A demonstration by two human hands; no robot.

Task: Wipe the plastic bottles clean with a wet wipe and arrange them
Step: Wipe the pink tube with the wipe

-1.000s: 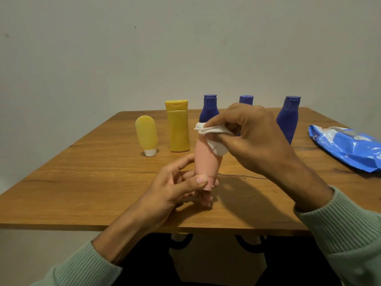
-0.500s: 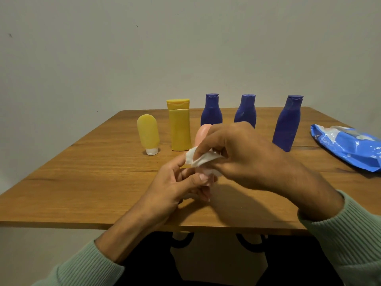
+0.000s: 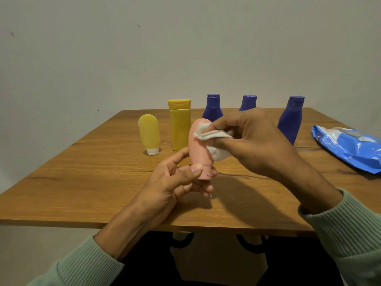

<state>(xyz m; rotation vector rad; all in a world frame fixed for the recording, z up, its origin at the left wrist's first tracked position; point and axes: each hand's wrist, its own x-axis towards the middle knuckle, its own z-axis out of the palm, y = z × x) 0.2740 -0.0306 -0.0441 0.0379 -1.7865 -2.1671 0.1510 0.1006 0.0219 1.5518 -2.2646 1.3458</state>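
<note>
Coach: Over the worktop point(image 3: 82, 182) your right hand point(image 3: 255, 141) has climbed in the last half second. It went from down beside your left hand point(image 3: 171, 182) to the rounded top of the pink bottle point(image 3: 199, 149), taking the wet wipe point(image 3: 214, 135) with it.

Operator: Where does that leave my grip?

Coach: Your left hand pinches the bottle's cap end between thumb and fingers. It holds the bottle cap-down and a little tilted, raised above the worktop at the centre of the frame. Your right hand clamps the folded wipe between thumb and fingers and presses it on the bottle's upper right side.

Operator: How will it handle?

Coach: I'd judge it light and soft-walled, a squeeze tube that gives under pressure and turns slippery once wet. Keep hold at the cap and shoulder, likely the stiffest part. Rub lightly so it doesn't pivot out of your pinch.
</note>
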